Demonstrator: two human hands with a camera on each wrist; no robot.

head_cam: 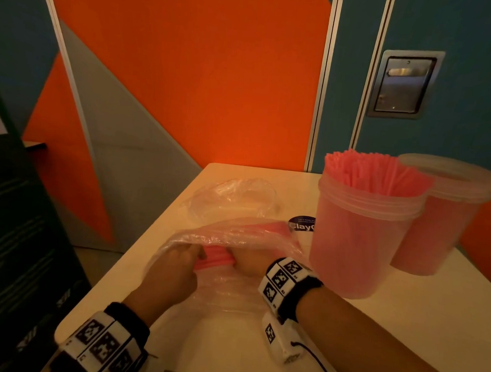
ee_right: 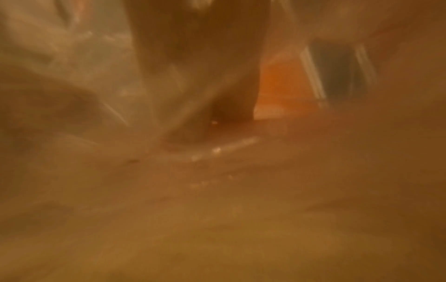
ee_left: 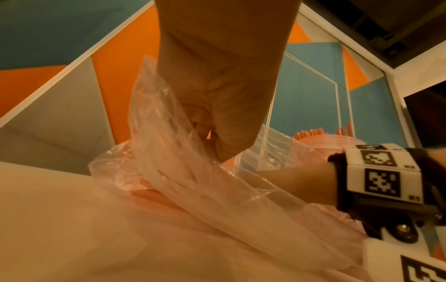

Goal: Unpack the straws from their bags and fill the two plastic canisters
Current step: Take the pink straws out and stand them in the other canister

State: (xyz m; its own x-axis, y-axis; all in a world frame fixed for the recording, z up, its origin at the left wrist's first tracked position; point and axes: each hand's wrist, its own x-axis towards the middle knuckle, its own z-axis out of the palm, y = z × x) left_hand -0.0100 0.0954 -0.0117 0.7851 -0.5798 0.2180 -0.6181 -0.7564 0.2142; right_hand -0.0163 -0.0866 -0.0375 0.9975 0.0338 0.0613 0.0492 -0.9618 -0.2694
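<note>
A clear plastic bag (head_cam: pixel 235 234) lies on the table in front of me with a bundle of pink straws (head_cam: pixel 214 258) at its mouth. My left hand (head_cam: pixel 176 265) grips the bag's open edge in a fist; the left wrist view shows the bunched film (ee_left: pixel 173 152) held in the left hand (ee_left: pixel 217 114). My right hand (head_cam: pixel 248 260) is inside the bag, curled round the straw bundle. An open canister (head_cam: pixel 362 236) packed with pink straws stands at the right. Behind it is a second canister (head_cam: pixel 437 226) with a lid on. The right wrist view is a blur of plastic.
An empty crumpled bag (head_cam: pixel 232 196) lies further back on the pale table (head_cam: pixel 402 325). A dark round sticker (head_cam: pixel 301 225) sits by the open canister. Orange, grey and blue wall panels stand close behind; the table's left edge drops beside a dark chair (head_cam: pixel 20 229).
</note>
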